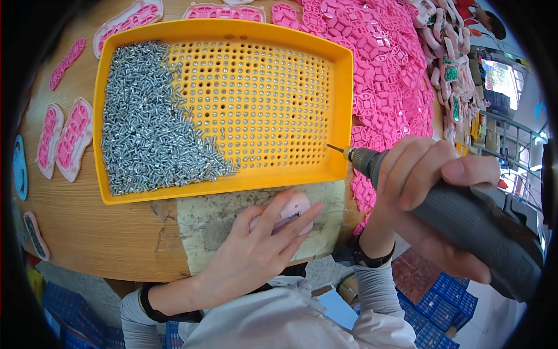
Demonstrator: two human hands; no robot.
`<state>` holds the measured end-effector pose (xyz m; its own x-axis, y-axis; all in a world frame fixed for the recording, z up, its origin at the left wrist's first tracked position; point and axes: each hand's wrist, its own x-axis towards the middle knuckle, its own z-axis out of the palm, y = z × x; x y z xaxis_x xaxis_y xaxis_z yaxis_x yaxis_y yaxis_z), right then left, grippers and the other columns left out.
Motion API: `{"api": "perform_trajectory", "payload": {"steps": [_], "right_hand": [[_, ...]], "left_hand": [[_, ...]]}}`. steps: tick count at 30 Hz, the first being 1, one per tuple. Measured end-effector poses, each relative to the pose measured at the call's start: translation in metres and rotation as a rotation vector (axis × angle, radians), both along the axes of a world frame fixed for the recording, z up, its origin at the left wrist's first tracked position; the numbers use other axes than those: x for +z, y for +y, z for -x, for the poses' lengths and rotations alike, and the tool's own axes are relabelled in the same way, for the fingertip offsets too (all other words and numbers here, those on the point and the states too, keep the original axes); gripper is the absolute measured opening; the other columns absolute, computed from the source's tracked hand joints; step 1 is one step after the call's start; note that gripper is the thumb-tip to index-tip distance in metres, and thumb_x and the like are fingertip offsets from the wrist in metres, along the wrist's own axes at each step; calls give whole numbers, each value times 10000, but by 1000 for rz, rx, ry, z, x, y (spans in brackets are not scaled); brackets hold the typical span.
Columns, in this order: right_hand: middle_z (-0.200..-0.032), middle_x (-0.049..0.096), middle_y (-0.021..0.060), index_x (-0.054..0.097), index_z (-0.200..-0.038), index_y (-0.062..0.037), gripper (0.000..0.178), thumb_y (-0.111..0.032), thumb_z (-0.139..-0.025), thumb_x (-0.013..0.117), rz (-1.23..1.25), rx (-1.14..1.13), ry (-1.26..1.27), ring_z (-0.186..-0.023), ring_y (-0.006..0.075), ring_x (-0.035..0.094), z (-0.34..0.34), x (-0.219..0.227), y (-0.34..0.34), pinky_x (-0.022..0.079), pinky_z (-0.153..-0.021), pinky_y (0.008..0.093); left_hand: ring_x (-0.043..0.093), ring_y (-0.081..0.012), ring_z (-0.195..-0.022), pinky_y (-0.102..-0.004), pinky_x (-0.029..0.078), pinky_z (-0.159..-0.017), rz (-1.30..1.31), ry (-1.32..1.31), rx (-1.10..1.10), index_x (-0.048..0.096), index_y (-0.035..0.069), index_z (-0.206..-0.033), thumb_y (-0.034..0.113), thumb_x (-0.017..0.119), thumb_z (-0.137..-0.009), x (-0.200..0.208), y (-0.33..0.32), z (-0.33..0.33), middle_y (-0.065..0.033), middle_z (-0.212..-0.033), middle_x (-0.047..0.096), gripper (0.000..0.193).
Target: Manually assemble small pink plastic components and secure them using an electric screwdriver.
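My left hand [256,247] lies flat on a pale pink plastic part [293,208], pressing it onto a worn grey-green mat [218,221] at the table's near edge. My right hand [427,200] grips a dark grey electric screwdriver [465,224]; its thin bit [336,149] points left and reaches the right wall of the yellow perforated tray [343,104]. A heap of small silver screws [148,125] fills the tray's left half, and single screws sit in the holes on the right.
A large pile of pink plastic parts [383,70] lies right of the tray. Pink-and-white housings [67,136] lie on the wooden table at the left and behind the tray. Blue crates [442,308] stand on the floor below.
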<state>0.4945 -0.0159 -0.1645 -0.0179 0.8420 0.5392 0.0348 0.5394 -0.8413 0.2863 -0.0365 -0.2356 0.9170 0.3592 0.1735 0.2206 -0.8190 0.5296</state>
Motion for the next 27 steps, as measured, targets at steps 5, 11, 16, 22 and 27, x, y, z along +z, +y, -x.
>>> {"api": "perform_trajectory", "payload": {"steps": [5, 11, 16, 22, 27], "right_hand": [[-684, 522, 54, 438, -1094, -31, 855, -784, -705, 560, -54, -49, 19, -510, 140, 511, -2, -13, 0, 427, -469, 255], [-683, 520, 56, 426, -1106, -27, 876, -791, -699, 557, 6, -11, 16, -502, 146, 503, 2, -8, 1, 425, -466, 265], [-672, 531, 82, 438, -1078, -9, 763, -667, -726, 599, 154, 94, 46, -486, 178, 509, 6, 22, -17, 428, -442, 280], [-617, 580, 145, 442, -1051, 16, 432, -310, -856, 648, 162, 498, 281, -442, 235, 539, 19, 40, -41, 455, -385, 335], [-640, 551, 134, 465, -870, 31, 177, -34, -795, 612, 222, 485, 108, -516, 231, 540, 54, 35, -53, 476, -438, 304]], "left_hand": [[462, -268, -1200, -376, 370, -873, -28, 16, 10, 664, 180, -1053, 175, 581, -771, -2, -1, 1, 53, -1375, 481, 294], [464, -268, -1200, -399, 378, -879, -8, -7, 28, 652, 190, -1105, 178, 568, -775, 1, 0, 1, 30, -1365, 491, 341], [479, -266, -1165, -359, 437, -846, 211, -111, 21, 531, 58, -1248, 137, 595, -772, 2, 17, 16, -48, -1375, 469, 487], [517, -245, -1005, -353, 436, -809, 278, -151, 85, 566, 47, -1232, 119, 748, -615, -1, 18, 22, -27, -1353, 498, 647], [518, -238, -997, -351, 436, -797, 293, -158, 91, 571, 40, -1230, 110, 743, -619, 0, 18, 22, -19, -1346, 507, 639]]}}
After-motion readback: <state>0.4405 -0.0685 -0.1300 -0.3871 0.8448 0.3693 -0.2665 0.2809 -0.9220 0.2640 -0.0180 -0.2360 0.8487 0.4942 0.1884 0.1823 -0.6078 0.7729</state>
